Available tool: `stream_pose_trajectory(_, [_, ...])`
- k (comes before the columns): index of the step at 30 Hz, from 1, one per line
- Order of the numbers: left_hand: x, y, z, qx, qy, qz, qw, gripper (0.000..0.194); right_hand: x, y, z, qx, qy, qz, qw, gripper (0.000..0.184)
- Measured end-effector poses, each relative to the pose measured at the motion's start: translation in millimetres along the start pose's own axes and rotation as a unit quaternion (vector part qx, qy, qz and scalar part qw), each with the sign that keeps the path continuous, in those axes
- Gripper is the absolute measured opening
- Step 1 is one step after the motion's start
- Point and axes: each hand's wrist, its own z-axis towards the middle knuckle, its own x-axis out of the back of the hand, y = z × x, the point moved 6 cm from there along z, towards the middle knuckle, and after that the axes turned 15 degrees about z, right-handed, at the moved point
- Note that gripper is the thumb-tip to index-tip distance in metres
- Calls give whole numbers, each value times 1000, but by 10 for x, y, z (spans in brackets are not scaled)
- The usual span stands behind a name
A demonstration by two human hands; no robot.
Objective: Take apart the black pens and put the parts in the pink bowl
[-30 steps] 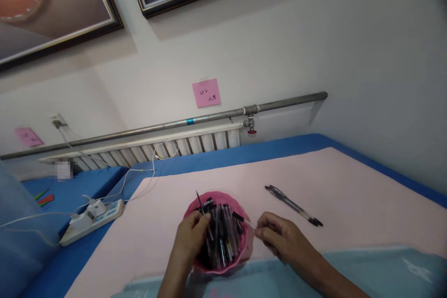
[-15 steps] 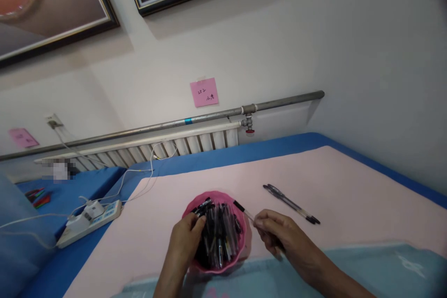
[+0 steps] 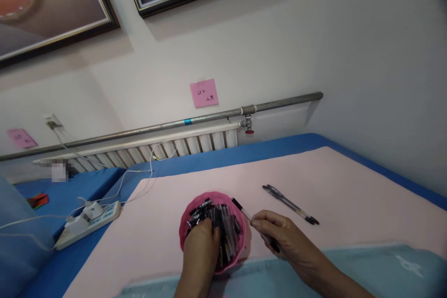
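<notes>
A pink basket (image 3: 184,209) with a wavy rim holds a jumble of black caps and clear pen barrels (image 3: 228,226). My left hand (image 3: 202,247) reaches into it from the near left, fingers curled down among the parts. Its fingertips are hidden there, so what they grip cannot be made out. Just right of the basket, my right hand (image 3: 282,233) is closed around a clear-barrelled pen (image 3: 246,214). One black end points up and left over the rim; a black part shows below the fingers. Two pens (image 3: 291,204) lie side by side beyond my right hand.
Pink paper (image 3: 167,237) covers much of the blue table (image 3: 279,145). Light-blue cloth (image 3: 370,265) lies along the near edge. To the left, a white power strip (image 3: 89,224) with plugs and cables rests on the blue surface. A radiator (image 3: 206,142) and pipe (image 3: 209,116) run behind.
My left hand has moved right and deeper into the basket, from its left rim to over the pen parts. My right hand holds the same pen, barely shifted.
</notes>
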Motion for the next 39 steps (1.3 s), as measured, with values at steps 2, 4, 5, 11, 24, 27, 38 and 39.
stream_pose_trajectory(2, [11, -27, 12, 4, -5, -8, 1000, 21, -15, 6, -20, -8, 7, 10, 1000, 20])
stream_pose_trajectory(4, [23, -34, 20, 6, -9, -67, 998, 24, -41, 24, -38, -20, 4, 17, 1000, 20])
stream_pose_trajectory(5, [17, -21, 18, 7, -20, -123, 992, 24, -58, 39, -44, -27, -2, 15, 1000, 21])
stream_pose_trajectory(11, [-209, 265, -150, 62, -231, -510, 826, 38, -181, 155, -77, -51, -72, -53, 995, 21])
stream_pose_trajectory(24, [132, -353, 120, 157, -31, -488, 858, 35, -183, 198, -95, -74, -82, -83, 990, 14])
stream_pose_trajectory(27, [222, -526, 171, 143, -18, -289, 946, 26, -91, 200, -28, -54, -52, -72, 995, 20])
stream_pose_trajectory(38, [45, 156, -67, -43, -104, -206, 972, 25, 4, 204, 50, -11, -5, 29, 1000, 21])
stream_pose_trajectory(39, [4, 265, -127, -65, -121, -190, 972, 24, 21, 199, 63, 0, -1, 32, 999, 21])
